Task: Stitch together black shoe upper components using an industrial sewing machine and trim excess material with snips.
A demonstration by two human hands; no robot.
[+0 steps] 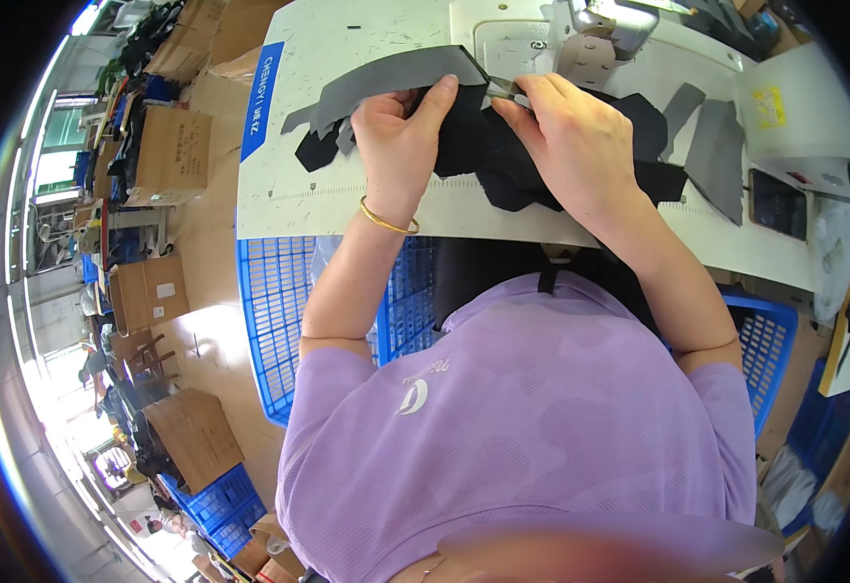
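One smooth, curved grey strip (pixel 386 80) is arching above the pale worktable (pixel 367 209), the left hand (pixel 396 126) clamping its lower edge between thumb and curled fingers. Just beside its right end, the right hand (pixel 576 136) is pinching a small grey flap (pixel 505 88) — thumb and forefinger close together. Matte, angular black pieces (pixel 512 180) are lying beneath — flat grey pieces (pixel 716 155) resting farther right, near the sewing machine (pixel 595 49).

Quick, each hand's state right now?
Left hand: closed, holding grey fabric.
Right hand: fingers curled beside the fabric's end; grip cannot be told.
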